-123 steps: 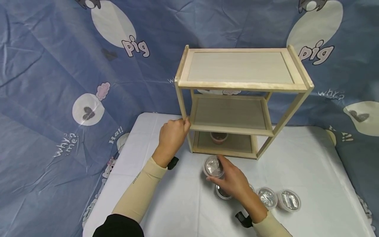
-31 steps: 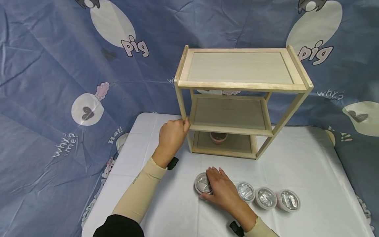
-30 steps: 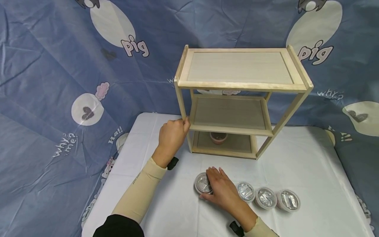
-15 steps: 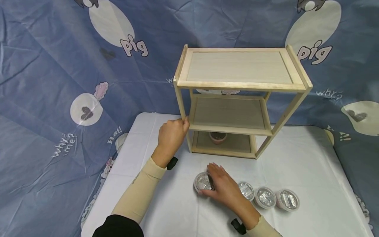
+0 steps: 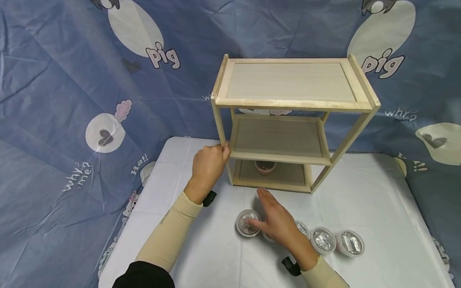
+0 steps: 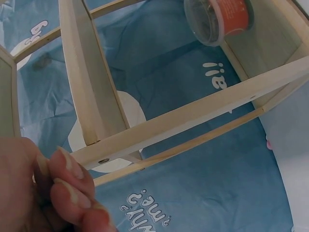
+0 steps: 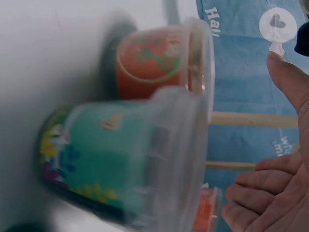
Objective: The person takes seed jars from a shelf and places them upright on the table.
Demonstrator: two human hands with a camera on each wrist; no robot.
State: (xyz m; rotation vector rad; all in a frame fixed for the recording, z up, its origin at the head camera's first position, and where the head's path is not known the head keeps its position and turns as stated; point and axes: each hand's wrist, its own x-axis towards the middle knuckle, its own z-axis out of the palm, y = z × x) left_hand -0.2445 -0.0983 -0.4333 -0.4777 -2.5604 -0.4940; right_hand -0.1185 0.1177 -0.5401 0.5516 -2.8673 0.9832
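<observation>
In the head view my left hand point(image 5: 209, 168) grips the left front post point(image 5: 218, 122) of a small wooden shelf rack point(image 5: 293, 105). The left wrist view shows those fingers curled at the post. My right hand point(image 5: 282, 224) hovers with thumb and fingers spread, holding nothing. Under its thumb stands a round tub point(image 5: 243, 224) with a clear lid. A second tub point(image 5: 268, 238) is mostly hidden by the hand. In the right wrist view a green tub point(image 7: 111, 154) and an orange tub point(image 7: 149, 63) stand near the open palm point(image 7: 289, 188).
Further tubs with silvery contents stand in a row to the right: one partly hidden tub point(image 5: 302, 229), a middle tub point(image 5: 323, 241) and an end tub point(image 5: 350, 243). Another tub point(image 5: 265, 169) sits on the rack's bottom shelf. A printed blue cloth point(image 5: 187, 80) hangs behind the white table point(image 5: 389, 208).
My right hand carried a tub, set it at the row's left end, then released it, spreading its fingers and drawing slightly away. My left hand has stayed on the post.
</observation>
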